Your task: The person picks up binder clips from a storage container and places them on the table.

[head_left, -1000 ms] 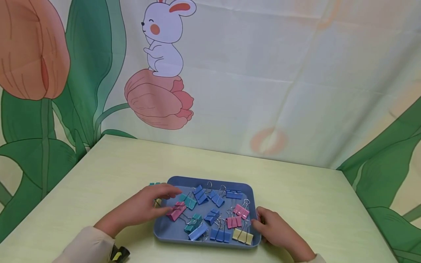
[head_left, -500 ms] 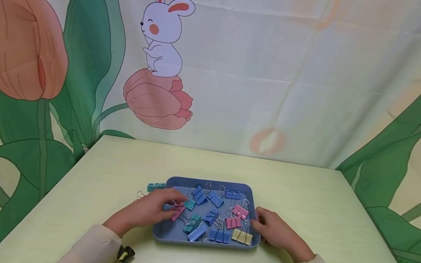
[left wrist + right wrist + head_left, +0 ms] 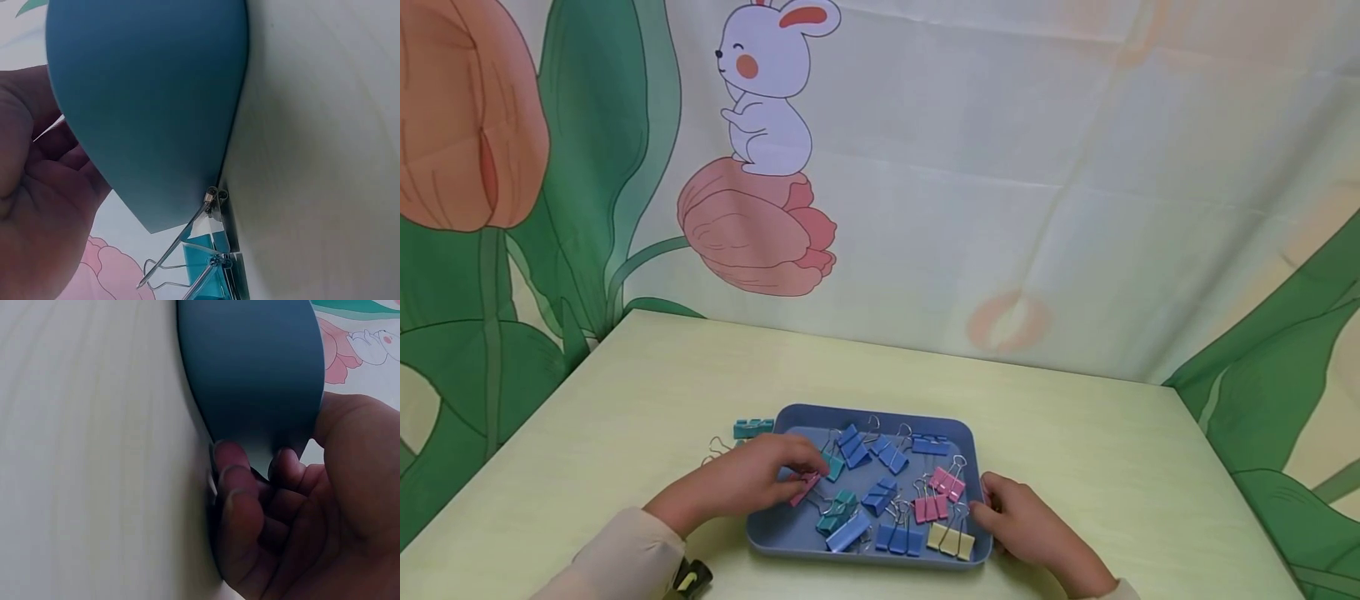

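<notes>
A blue-grey tray (image 3: 865, 560) holds several binder clips. My left hand (image 3: 752, 477) reaches over its left rim, with thumb and fingers pinching a pink binder clip (image 3: 803, 490) partly hidden beneath them. Just beside those fingertips lies a teal binder clip (image 3: 833, 467). At the tray's right side, my right hand (image 3: 1022, 521) grips the rim, thumb on top. In the right wrist view, curled fingers (image 3: 240, 512) are outside the tray wall (image 3: 256, 369), by a dark object too unclear to name. The left wrist view has the tray wall (image 3: 150, 106) hiding the left fingertips.
Inside the tray are blue clips (image 3: 891, 454), two more pink clips (image 3: 931, 507), a yellow clip (image 3: 951, 540) and another teal clip (image 3: 838, 512). Left of it, on the table (image 3: 647, 392), lie more clips, including a teal one (image 3: 752, 428). A printed curtain (image 3: 925, 208) hangs behind.
My left hand has moved right and inward over the tray, and its fingers have closed onto the pink binder clip. Clips left of the tray have come into sight. The right hand stays put.
</notes>
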The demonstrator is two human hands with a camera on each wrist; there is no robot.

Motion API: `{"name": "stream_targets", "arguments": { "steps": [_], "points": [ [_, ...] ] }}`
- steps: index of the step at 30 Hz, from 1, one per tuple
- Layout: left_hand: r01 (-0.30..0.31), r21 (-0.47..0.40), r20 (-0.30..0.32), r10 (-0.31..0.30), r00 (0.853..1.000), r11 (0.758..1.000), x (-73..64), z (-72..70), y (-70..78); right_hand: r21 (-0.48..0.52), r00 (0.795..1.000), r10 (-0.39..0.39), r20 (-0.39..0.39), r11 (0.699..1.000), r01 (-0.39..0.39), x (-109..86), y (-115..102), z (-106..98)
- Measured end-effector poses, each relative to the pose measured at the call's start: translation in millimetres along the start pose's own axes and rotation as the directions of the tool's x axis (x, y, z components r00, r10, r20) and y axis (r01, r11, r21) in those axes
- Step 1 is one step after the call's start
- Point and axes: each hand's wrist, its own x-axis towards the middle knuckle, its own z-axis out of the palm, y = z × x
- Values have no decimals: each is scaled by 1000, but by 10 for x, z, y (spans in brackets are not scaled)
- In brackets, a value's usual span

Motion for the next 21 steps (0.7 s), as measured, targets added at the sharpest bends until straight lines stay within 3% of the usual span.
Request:
{"name": "stream_targets", "arguments": {
  "steps": [21],
  "points": [
    [54,20,-3,-54,999,998,-1,-50,-2,5,1000,18,3,1000,-18,-13,-11,-9]
  ]
}}
